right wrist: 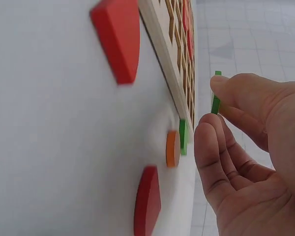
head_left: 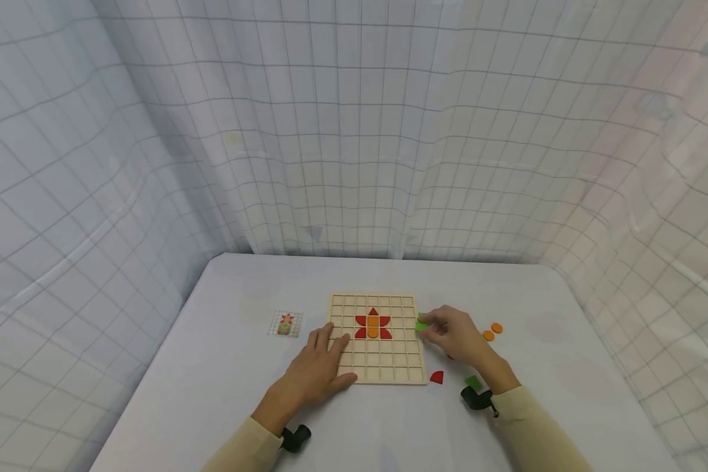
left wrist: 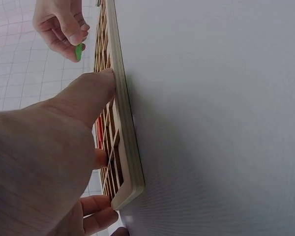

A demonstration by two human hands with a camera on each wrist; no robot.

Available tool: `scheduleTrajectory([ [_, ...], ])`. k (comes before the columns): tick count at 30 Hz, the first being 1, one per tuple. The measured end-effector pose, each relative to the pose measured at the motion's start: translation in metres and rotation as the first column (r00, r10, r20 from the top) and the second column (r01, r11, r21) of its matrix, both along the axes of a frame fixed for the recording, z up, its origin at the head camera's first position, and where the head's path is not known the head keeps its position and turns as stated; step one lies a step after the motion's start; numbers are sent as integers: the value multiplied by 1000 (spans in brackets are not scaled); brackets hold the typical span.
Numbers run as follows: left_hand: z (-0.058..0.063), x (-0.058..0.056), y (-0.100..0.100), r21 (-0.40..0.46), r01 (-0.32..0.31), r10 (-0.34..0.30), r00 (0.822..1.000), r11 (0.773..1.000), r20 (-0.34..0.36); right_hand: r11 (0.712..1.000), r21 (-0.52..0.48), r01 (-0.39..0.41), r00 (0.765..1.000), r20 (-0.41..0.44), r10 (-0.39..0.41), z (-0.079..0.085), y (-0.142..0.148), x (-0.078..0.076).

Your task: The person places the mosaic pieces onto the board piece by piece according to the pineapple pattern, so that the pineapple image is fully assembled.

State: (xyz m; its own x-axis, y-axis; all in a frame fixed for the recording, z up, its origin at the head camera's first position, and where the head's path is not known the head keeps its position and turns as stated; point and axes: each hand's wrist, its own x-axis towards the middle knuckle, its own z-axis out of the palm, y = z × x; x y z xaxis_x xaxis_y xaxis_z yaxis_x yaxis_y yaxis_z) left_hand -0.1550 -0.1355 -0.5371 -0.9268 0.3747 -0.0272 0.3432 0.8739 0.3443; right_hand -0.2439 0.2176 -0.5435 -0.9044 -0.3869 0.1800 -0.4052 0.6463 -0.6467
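Observation:
In the head view my left hand (head_left: 315,372) rests on the left side and near left corner of a wooden grid board (head_left: 389,375), fingers spread and fairly straight. The left wrist view shows its thumb (left wrist: 91,93) on the board's near rim. Beyond the board's right edge, my right hand (head_left: 455,334) pinches a thin green tile (right wrist: 216,104) between thumb and fingertips, held above the table. On the board lie orange pieces (head_left: 373,322), a red triangle (head_left: 373,311) and several red petal-like pieces (head_left: 386,334) around them.
A small pattern card (head_left: 285,324) lies left of the board. To the right are two orange discs (head_left: 488,335), a red quarter-round piece (head_left: 436,377) and a green piece (head_left: 473,381). Another green piece (right wrist: 183,137) sits beside the board's edge. Gridded white curtains (head_left: 354,131) surround the table.

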Motion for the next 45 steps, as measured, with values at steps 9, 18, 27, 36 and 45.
scheduleTrajectory([
  [9,-1,0,1,-4,13,-13,1000,1000,3,997,-34,-70,997,-21,70,0,-20,5],
  [18,-2,-2,2,-17,7,-7,1000,1000,12,988,-84,-127,992,5,128,-3,-38,10],
  [27,-3,-3,0,-40,10,-11,1000,999,-11,984,-87,-153,988,-4,153,-7,-61,15],
  [36,-4,-2,0,-39,33,-34,999,999,-37,986,-68,-155,987,36,157,-6,-78,23],
  [45,-4,-2,1,-54,30,-33,998,998,-51,988,-8,-152,988,12,152,-3,-86,28],
])
